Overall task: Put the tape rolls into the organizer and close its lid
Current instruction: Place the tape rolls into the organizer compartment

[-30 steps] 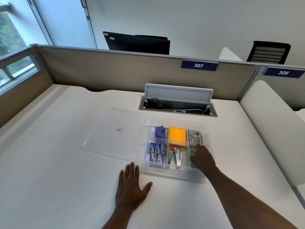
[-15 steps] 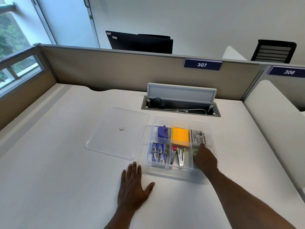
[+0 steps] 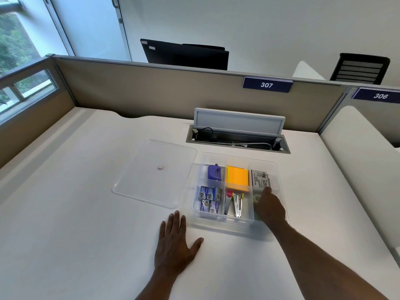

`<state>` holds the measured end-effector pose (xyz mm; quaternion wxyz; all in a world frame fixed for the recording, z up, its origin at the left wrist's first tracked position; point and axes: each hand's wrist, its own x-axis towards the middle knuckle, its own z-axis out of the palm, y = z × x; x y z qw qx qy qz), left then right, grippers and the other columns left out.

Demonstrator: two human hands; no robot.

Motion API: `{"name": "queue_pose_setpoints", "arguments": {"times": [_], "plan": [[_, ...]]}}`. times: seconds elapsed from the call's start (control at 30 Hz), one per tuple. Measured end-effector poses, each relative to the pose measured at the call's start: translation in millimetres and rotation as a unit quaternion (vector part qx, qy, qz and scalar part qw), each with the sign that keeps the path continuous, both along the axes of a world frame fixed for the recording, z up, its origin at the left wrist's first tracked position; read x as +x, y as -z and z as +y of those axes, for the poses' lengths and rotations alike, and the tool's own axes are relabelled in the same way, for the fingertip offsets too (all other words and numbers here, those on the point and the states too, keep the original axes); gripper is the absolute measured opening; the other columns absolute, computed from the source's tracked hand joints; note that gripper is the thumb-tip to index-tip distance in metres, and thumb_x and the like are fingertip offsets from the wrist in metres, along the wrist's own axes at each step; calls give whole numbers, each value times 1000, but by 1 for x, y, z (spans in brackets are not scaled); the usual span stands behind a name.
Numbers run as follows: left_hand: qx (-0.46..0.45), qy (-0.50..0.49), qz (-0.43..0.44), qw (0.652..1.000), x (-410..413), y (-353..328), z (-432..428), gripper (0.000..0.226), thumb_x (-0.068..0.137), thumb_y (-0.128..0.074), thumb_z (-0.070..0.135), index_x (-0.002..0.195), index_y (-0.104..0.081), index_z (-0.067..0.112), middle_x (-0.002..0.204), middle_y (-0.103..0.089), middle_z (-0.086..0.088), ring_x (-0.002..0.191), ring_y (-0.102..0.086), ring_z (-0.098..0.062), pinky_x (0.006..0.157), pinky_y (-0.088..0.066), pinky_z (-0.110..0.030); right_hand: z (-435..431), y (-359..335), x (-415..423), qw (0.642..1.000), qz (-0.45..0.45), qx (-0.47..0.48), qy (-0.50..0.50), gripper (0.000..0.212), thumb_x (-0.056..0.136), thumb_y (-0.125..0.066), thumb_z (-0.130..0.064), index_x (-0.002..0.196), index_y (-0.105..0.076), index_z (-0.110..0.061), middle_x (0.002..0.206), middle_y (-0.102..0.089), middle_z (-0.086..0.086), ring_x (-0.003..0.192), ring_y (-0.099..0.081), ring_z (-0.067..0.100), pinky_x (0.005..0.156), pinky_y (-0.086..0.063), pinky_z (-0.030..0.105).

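Note:
The clear plastic organizer (image 3: pixel 238 156) sits on the white desk with its compartments uncovered. Its clear lid (image 3: pixel 138 169) lies flat on the desk just to its left. My right hand (image 3: pixel 269 206) reaches palm down into the right-hand compartment. A clear tape roll (image 3: pixel 257 198) shows at the hand's left edge, and the hand hides the rest of that compartment's near end. Whether its fingers grip a roll is hidden. My left hand (image 3: pixel 175 245) lies flat on the desk in front of the organizer's left corner, fingers spread, holding nothing.
Other compartments hold a purple sharpener (image 3: pixel 214 172), orange sticky notes (image 3: pixel 237 178), small staple boxes (image 3: pixel 210 199), staplers (image 3: pixel 233 204) and a labelled packet (image 3: pixel 259 178). An open cable tray (image 3: pixel 238 140) lies behind the organizer, and a beige partition (image 3: pixel 151 92) stands behind it.
My right hand stays in the right compartment, its fingers barely shifted. My left hand has not moved on the desk. The view has shifted slightly.

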<state>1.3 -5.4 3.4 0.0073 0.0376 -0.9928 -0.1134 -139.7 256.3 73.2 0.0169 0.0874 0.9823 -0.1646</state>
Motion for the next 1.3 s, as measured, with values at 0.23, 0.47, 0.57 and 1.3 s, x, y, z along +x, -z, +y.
{"name": "queue_pose_setpoints", "arguments": {"times": [0.23, 0.47, 0.57, 1.3], "plan": [[1, 1, -3, 1000, 0, 0, 0, 88, 82, -34, 74, 142, -37, 9, 153, -31, -13, 143, -25, -29, 115, -6, -41, 0, 0, 0, 1000, -5, -4, 0, 52, 87, -60, -30, 125, -36, -3, 109, -66, 19, 97, -66, 37, 78, -55, 44], [3, 0, -1, 1000, 0, -1, 0, 89, 82, -34, 74, 143, -35, 10, 154, -29, -13, 143, -23, -28, 115, 0, -39, 1, 0, 0, 1000, -11, 5, -8, 54, 89, -57, -28, 130, -35, -1, 113, -65, 20, 102, -65, 38, 83, -55, 46], [3, 0, -6, 1000, 0, -1, 0, 90, 82, -33, 75, 143, -35, 10, 154, -27, -13, 144, -21, -28, 115, 0, -39, 0, -1, -1, 1000, -19, 4, -4, 53, 90, -57, -28, 130, -35, -1, 114, -64, 20, 104, -64, 38, 84, -54, 46], [-3, -7, -2, 1000, -1, 4, -1, 95, 80, -18, 80, 148, -23, 13, 159, -13, -9, 147, -6, -24, 117, 4, -39, 9, -21, 11, 984, -176, -2, 8, 37, 75, -66, -12, 109, -61, 0, 114, -67, 17, 108, -64, 32, 86, -53, 32]]}}
